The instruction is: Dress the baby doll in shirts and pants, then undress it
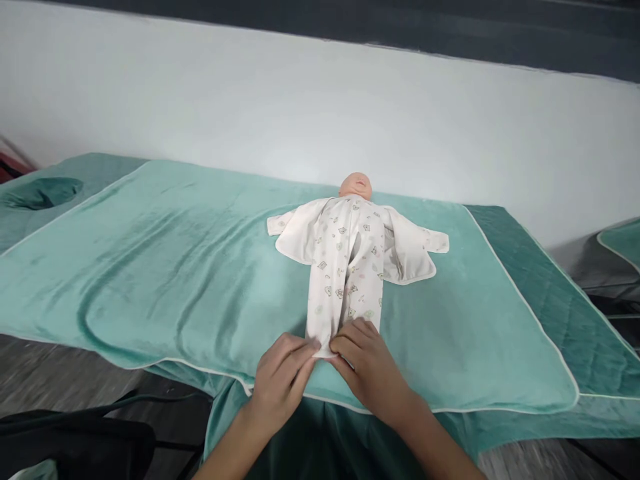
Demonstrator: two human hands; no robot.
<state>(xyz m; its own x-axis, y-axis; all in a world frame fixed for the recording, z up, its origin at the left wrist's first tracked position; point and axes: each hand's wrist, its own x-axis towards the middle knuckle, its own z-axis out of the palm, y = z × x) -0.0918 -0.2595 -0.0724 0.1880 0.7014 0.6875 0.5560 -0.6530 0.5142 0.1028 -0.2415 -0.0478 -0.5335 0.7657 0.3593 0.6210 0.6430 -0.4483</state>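
White wall (250, 107) filled the back of the room, with a dark band (350, 30) along its top. Against it stood a long bed (535, 287) in darker green covering, quilted at the right end, a round recess (43, 193) at the left. Over most of it lay a paler green blanket (120, 267) edged in white piping, smooth on the right, rippled in long creases on the left. Grey wood-look floor (30, 367) showed below.

A second green-covered piece (625, 243) was cut off at the right edge; a red object (13, 167) at the left edge was too little shown to identify. Black item (75, 443) at lower left also cut off, its kind unclear. The doll's body was covered by its clothes; the right hand hid the end of one trouser leg.

Doll lay on the blanket right of centre, head (356, 185) near the wall. White jacket (303, 233) spread open, sleeves out to both sides. White trousers (325, 287) bore small scattered prints, legs pointing toward the person. Left hand (285, 377) and right hand (367, 370) were both curled nearly closed, thumbs and forefingers pinching opposite corners of the left-lying leg's hem.
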